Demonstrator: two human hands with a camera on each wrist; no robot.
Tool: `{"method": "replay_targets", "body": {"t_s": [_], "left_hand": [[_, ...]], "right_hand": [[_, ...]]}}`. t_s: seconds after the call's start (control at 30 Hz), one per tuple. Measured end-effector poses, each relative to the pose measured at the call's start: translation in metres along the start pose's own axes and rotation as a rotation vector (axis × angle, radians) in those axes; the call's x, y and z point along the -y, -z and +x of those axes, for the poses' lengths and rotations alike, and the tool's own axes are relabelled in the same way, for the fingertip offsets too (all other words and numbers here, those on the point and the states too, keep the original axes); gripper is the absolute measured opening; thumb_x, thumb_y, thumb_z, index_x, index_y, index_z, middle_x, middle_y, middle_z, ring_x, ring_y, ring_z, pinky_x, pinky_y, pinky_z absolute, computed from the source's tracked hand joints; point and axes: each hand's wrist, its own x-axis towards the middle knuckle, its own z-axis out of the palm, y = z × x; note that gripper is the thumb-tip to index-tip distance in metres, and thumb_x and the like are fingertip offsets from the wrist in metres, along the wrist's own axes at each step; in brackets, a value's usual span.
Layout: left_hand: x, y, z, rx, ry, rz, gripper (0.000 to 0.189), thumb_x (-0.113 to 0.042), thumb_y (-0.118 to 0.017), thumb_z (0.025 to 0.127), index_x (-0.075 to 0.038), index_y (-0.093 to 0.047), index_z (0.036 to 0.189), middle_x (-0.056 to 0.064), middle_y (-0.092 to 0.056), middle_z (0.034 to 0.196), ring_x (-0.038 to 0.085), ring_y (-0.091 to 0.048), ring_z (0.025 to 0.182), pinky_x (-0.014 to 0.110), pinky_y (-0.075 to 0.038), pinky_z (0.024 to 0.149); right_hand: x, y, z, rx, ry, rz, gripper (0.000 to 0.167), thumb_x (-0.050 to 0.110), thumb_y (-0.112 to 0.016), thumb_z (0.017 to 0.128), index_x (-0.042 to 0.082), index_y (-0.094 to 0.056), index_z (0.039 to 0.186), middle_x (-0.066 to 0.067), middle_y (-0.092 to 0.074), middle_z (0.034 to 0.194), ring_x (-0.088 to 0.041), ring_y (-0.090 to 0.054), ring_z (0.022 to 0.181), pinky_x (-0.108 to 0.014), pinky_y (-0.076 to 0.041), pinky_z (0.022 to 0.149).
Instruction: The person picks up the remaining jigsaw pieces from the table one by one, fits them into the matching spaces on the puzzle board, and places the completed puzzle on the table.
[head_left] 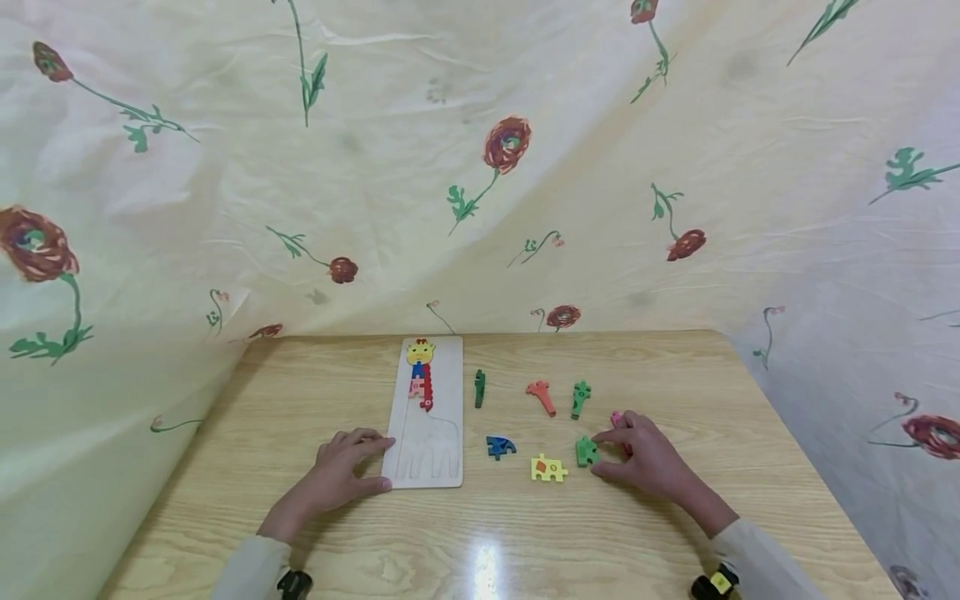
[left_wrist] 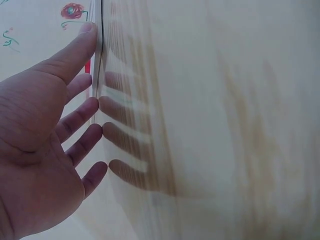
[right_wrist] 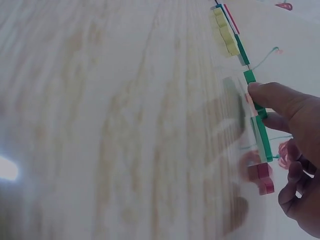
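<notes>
A pale wooden puzzle board (head_left: pixel 442 400) lies on the table, with a giraffe's yellow head and several blue, red and pink pieces set in its upper part. Along its left edge, the fingertips and thumb of my left hand (head_left: pixel 345 467) touch the side, fingers spread and mostly straight in the left wrist view. My right hand (head_left: pixel 647 454) pinches a green puzzle piece (head_left: pixel 586 452) between thumb and forefinger, low at the table. Pink pieces (head_left: pixel 617 418) lie partly hidden under and beside this hand. Left of the green piece sits a yellow puzzle piece (head_left: pixel 548 468).
Between board and right hand lie a blue piece (head_left: pixel 499 447), a dark green piece (head_left: pixel 480 388), an orange-red piece (head_left: pixel 542 397) and a green leg-like piece (head_left: pixel 581 399). Flower-patterned cloth (head_left: pixel 405 167) hangs behind and beside the wooden table (head_left: pixel 420 542).
</notes>
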Motion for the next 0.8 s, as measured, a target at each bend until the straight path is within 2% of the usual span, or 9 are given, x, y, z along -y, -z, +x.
{"method": "replay_targets", "body": {"t_s": [0.27, 0.47, 0.63, 0.8], "left_hand": [[-0.001, 0.0, -0.001, -0.001, 0.007, -0.018, 0.062, -0.041, -0.082, 0.086, -0.021, -0.063, 0.142, 0.001, -0.056, 0.14, 0.028, -0.045, 0.126, 0.056, -0.031, 0.098], [-0.002, 0.0, -0.001, 0.002, 0.01, -0.034, 0.062, -0.04, -0.082, 0.086, -0.021, -0.063, 0.142, 0.002, -0.056, 0.141, 0.029, -0.044, 0.127, 0.056, -0.03, 0.099], [-0.003, 0.0, 0.0, 0.006, 0.024, -0.034, 0.062, -0.04, -0.082, 0.086, -0.022, -0.063, 0.142, 0.001, -0.056, 0.141, 0.029, -0.044, 0.128, 0.056, -0.03, 0.1], [-0.003, 0.001, -0.001, -0.001, 0.023, -0.037, 0.062, -0.038, -0.082, 0.086, -0.022, -0.063, 0.142, 0.002, -0.056, 0.141, 0.03, -0.044, 0.128, 0.056, -0.029, 0.101]], "right_hand": [[0.004, 0.001, 0.003, -0.065, 0.051, 0.029, 0.034, 0.032, -0.092, 0.076, 0.014, -0.078, 0.103, 0.003, -0.05, 0.082, -0.006, -0.038, 0.066, -0.024, -0.035, 0.059], [0.011, 0.001, 0.01, -0.14, 0.104, 0.057, 0.033, 0.026, -0.093, 0.075, 0.014, -0.078, 0.102, 0.006, -0.055, 0.085, -0.006, -0.042, 0.069, -0.024, -0.038, 0.059], [0.021, 0.001, 0.019, -0.178, 0.142, 0.083, 0.033, 0.025, -0.093, 0.075, 0.014, -0.079, 0.103, 0.004, -0.062, 0.091, -0.013, -0.052, 0.079, -0.025, -0.042, 0.062], [0.031, 0.001, 0.03, -0.17, 0.151, 0.104, 0.033, 0.025, -0.091, 0.077, 0.014, -0.078, 0.105, -0.002, -0.066, 0.094, -0.021, -0.058, 0.087, -0.034, -0.049, 0.07]]}}
